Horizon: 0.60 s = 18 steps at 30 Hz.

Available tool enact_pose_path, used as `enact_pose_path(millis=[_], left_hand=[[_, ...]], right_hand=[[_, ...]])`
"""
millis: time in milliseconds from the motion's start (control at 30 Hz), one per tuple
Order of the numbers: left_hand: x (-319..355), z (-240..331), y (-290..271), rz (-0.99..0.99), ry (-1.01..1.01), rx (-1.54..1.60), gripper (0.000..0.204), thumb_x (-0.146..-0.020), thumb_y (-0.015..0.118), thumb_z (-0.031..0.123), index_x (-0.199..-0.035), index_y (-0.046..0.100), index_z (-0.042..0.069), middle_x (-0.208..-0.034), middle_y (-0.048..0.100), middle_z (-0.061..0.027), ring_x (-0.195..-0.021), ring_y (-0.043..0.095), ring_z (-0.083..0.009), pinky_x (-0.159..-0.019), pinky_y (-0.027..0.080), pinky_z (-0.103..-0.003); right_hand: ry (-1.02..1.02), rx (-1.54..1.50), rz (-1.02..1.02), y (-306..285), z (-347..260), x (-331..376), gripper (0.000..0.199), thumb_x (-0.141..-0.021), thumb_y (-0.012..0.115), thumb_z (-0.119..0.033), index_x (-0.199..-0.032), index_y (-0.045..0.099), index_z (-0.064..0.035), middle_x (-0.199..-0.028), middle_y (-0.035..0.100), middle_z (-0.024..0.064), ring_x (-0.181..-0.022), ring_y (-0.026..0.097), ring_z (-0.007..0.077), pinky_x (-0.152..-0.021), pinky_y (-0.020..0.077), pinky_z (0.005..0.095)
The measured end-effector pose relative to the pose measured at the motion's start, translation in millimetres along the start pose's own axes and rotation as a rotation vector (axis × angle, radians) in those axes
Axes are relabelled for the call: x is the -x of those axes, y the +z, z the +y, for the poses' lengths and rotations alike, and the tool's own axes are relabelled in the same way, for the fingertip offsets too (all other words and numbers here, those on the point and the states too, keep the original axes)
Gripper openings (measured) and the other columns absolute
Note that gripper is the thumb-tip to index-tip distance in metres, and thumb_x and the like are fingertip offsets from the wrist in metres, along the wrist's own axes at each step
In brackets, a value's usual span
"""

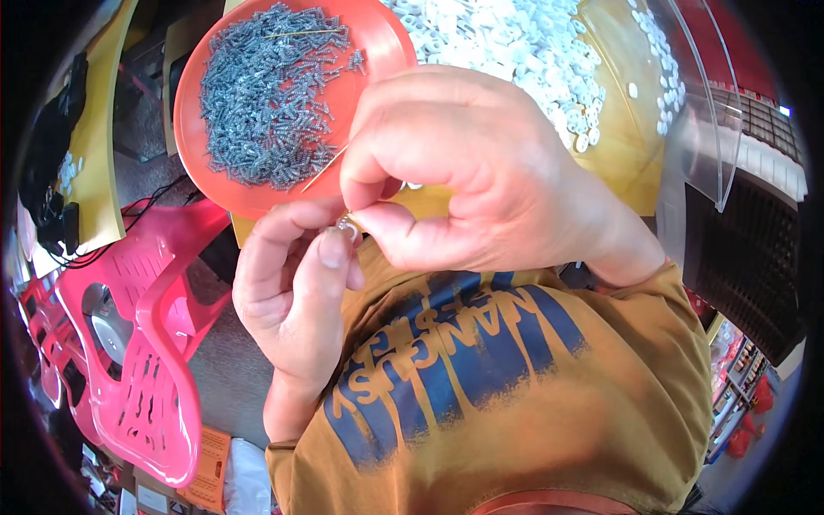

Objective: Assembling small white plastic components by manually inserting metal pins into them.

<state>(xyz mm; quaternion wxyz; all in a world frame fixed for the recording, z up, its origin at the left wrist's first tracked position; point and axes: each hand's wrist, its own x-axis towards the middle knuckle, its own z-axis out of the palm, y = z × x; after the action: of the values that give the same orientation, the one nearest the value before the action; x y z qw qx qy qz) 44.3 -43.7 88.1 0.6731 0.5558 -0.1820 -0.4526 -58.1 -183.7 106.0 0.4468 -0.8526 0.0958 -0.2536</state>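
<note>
My left hand [300, 292] is closed, with thumb and fingertips pinching a small white plastic part [354, 230]. My right hand [472, 172] meets it from the right, its thumb and forefinger pressed together right at that part. Something tiny sits in the right pinch, too small and too covered to name. Beyond both hands lies a round orange-red plate [193, 112] bearing a heap of small grey metal springs [262, 103]. A thin yellowish stick [324, 170] slants over the plate's near side, its upper end reaching the right hand.
A large pile of small white plastic parts [498, 39] spreads over the yellow table [631, 172] at the far side. A clear plastic sheet [699, 129] stands at the right. Pink plastic chairs [163, 343] are at the left, with black cables [154, 202] above.
</note>
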Motion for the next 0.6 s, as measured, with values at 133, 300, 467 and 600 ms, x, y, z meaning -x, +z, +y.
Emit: enact_pose_path(millis=[133, 300, 467, 600], left_hand=[[2, -2, 6, -0.052, 0.031, 0.033, 0.013, -0.083, 0.052, -0.003, -0.095, 0.053, -0.004, -0.08, 0.056, -0.006, -0.059, 0.049, -0.0055, -0.054, 0.042, -0.017], [1, -4, 11, -0.038, 0.024, 0.006, 0.007, -0.083, 0.052, -0.002, -0.09, 0.052, -0.003, -0.077, 0.055, -0.0044, -0.057, 0.048, -0.005, -0.052, 0.04, -0.017], [-1, -1, 16, -0.019, -0.045, 0.095, 0.005, -0.084, 0.052, 0.002, -0.087, 0.052, -0.001, -0.074, 0.054, -0.0035, -0.055, 0.046, -0.0053, -0.05, 0.037, -0.018], [-1, -6, 17, -0.082, -0.073, 0.196, 0.006, -0.083, 0.053, 0.003, -0.088, 0.052, -0.001, -0.074, 0.054, -0.0036, -0.054, 0.045, -0.0058, -0.05, 0.037, -0.018]], right_hand=[[-0.073, 0.114, 0.042, -1, 1, 5, 0.02, -0.057, 0.066, 0.003, -0.069, 0.054, -0.0075, -0.066, 0.051, 0.0036, -0.061, 0.051, 0.0213, -0.052, 0.0407, 0.0304], [-0.125, 0.147, 0.056, -2, 3, 11, 0.02, -0.058, 0.066, 0.002, -0.07, 0.054, -0.0075, -0.068, 0.052, 0.004, -0.061, 0.051, 0.0223, -0.053, 0.0406, 0.0311], [0.061, -0.074, 0.093, -4, -2, 26, 0.018, -0.064, 0.066, 0.001, -0.081, 0.061, -0.0042, -0.076, 0.057, 0.007, -0.069, 0.056, 0.0202, -0.059, 0.0438, 0.0279], [0.169, -0.319, 0.109, 2, 1, 39, 0.016, -0.071, 0.065, 0.0, -0.087, 0.063, -0.0025, -0.08, 0.059, 0.0079, -0.075, 0.058, 0.0178, -0.062, 0.0449, 0.0269]])
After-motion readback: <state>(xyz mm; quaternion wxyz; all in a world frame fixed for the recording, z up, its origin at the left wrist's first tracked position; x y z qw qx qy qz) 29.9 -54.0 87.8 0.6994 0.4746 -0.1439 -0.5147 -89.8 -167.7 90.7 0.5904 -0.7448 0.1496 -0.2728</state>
